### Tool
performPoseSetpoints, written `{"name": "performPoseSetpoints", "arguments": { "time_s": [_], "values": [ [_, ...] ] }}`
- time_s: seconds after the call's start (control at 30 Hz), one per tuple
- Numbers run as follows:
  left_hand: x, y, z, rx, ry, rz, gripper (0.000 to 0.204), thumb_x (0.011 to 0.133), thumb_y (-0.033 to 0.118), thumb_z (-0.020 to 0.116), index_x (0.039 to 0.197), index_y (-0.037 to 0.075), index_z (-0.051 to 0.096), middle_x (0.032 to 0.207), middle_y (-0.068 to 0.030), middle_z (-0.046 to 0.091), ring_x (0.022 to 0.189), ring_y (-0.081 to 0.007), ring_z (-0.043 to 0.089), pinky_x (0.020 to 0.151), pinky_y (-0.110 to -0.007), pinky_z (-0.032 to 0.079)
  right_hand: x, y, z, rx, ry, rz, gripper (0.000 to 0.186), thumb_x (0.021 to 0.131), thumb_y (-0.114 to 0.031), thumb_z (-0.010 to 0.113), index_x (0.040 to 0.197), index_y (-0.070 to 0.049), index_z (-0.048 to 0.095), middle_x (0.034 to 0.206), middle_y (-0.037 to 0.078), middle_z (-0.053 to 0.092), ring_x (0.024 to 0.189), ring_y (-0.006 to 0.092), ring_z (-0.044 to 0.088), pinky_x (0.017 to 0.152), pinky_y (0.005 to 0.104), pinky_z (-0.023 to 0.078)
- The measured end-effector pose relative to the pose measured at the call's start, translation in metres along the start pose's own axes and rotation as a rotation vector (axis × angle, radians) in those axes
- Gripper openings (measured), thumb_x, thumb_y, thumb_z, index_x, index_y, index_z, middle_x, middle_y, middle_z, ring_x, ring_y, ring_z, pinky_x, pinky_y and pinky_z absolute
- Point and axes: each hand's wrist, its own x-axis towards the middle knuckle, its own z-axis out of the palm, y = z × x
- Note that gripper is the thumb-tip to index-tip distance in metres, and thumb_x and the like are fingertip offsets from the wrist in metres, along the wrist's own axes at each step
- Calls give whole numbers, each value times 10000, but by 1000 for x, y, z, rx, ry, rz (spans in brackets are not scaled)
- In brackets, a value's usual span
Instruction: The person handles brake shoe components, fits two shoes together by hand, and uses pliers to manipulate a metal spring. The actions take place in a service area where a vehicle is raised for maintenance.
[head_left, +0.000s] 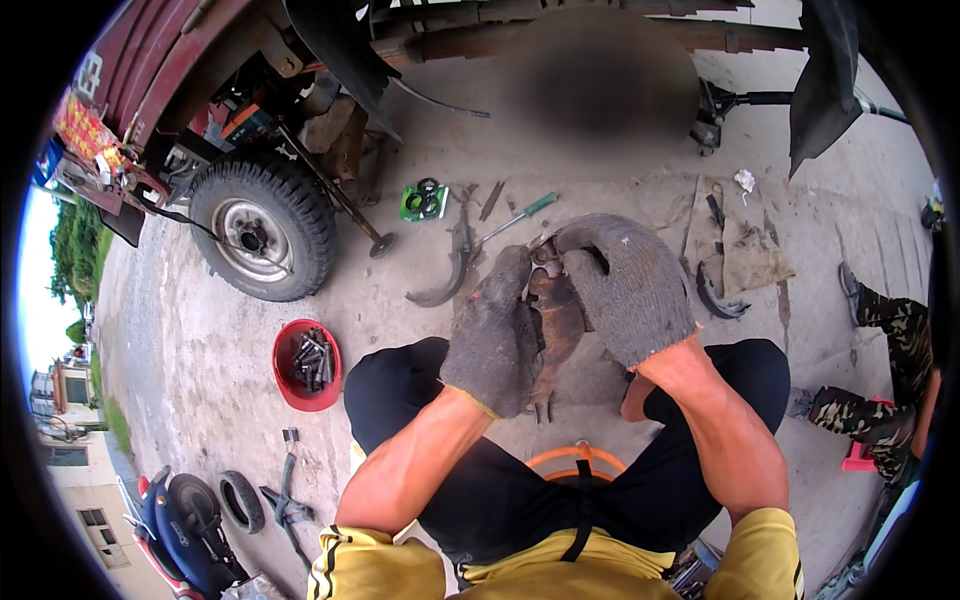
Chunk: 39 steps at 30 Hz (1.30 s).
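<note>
Gripping a rusty, curved metal part [560, 325] from both sides, two gloved hands hold it at the centre of the view, above a concrete floor [200, 400]. The left hand [490, 340] has its fingers wrapped along the part's side; the right hand [630, 285] curls its fingers over the far end, where exact fingertip contact is hidden. Good handling here likely means bracing the part firmly with the left while the right applies small, controlled pressure at that end, minding rough edges. Just beyond lie a green-handled screwdriver [541, 204] and a second curved piece [460, 255]; leftward, a red bowl [312, 403] of metal pieces [313, 360] sits near a treaded wheel [262, 232].
</note>
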Motion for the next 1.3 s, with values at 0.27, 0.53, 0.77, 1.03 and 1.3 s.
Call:
{"name": "performPoseSetpoints", "arguments": {
  "time_s": [0.27, 0.53, 0.77, 1.03, 1.3],
  "values": [
    [2, -4, 5, 21, 34, 40, 290, 1054, 324, 529, 1090, 71, 665, 905, -22, 686, 740, -88, 647, 633, -236, 521, 2, -1, -5, 39, -11, 33, 230, 934, -159, 588, 1059, -2, 701, 1047, 189, 700, 993, 380, 661, 886, 439, 518],
    [9, -4, -6, 169, 18, 42, 421, 1039, 472, 526, 1180, 94, 647, 965, -83, 696, 799, -174, 672, 683, -300, 554, 2, 15, 0, -12, -67, -18, 260, 929, -213, 570, 1045, -32, 716, 1039, 193, 704, 976, 396, 659, 867, 483, 519],
    [10, 0, 1, 97, -23, 39, 332, 1031, 399, 562, 1166, 102, 625, 963, -57, 683, 794, -167, 668, 699, -301, 565, 12, 20, -6, 57, -198, 97, 301, 899, -262, 593, 1056, -49, 737, 1047, 182, 718, 956, 399, 675, 861, 466, 533],
    [22, -2, -20, 244, -144, 173, 359, 925, 116, 659, 1270, 87, 566, 1100, -114, 685, 991, -226, 689, 823, -338, 555, 16, 19, -4, 43, -158, 35, 291, 879, -251, 607, 1037, -46, 740, 986, 175, 731, 924, 386, 687, 829, 440, 540],
    [-10, 12, 11, 1469, 148, 587, 391, 876, 47, 650, 1264, 67, 602, 1080, -181, 690, 978, -345, 681, 834, -408, 532, 11, 4, -10, 47, -116, -33, 263, 887, -223, 598, 1025, -43, 731, 1033, 171, 715, 967, 369, 676, 855, 437, 532]
  ]
}}
